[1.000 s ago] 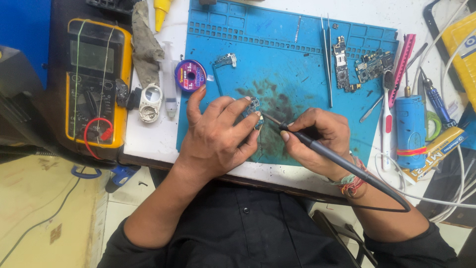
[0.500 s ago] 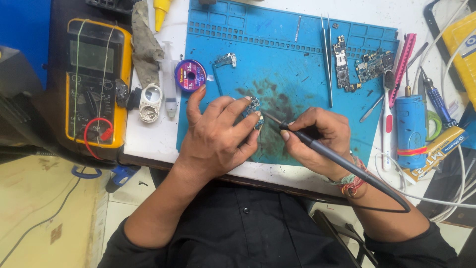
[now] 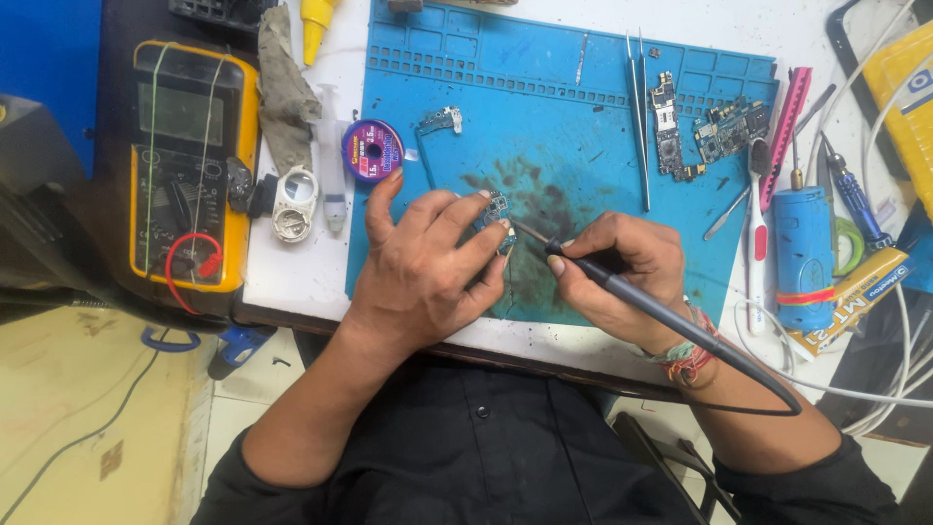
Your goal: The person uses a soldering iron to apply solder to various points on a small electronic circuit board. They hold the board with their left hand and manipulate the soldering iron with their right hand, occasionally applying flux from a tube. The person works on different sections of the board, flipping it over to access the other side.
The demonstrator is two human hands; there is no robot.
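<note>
left hand [image 3: 428, 267]: fingers curled down, pinning a small circuit board [image 3: 496, 216] onto the blue work mat [image 3: 544, 107]; board mostly hidden under fingertips
right hand [image 3: 622, 272]: clenched around a dark soldering iron [image 3: 622, 287], pen-style grip, wrist carries coloured thread bands
iron tip: angled toward left fingertips, meets board edge, exact contact too small to tell
iron cord: runs back from right hand past the wrist, toward the person's body
between hands: dark scorched patch on mat
beyond left hand: purple solder wick spool [image 3: 371, 151], just off mat edge
far beyond left hand, outward: yellow multimeter [image 3: 190, 165] with red lead
beyond right hand: tweezers [image 3: 639, 117] lying straight, two bare phone boards [image 3: 700, 131] beside them
outward of right hand: blue cylindrical tool [image 3: 803, 243], white toothbrush [image 3: 756, 233]
</note>
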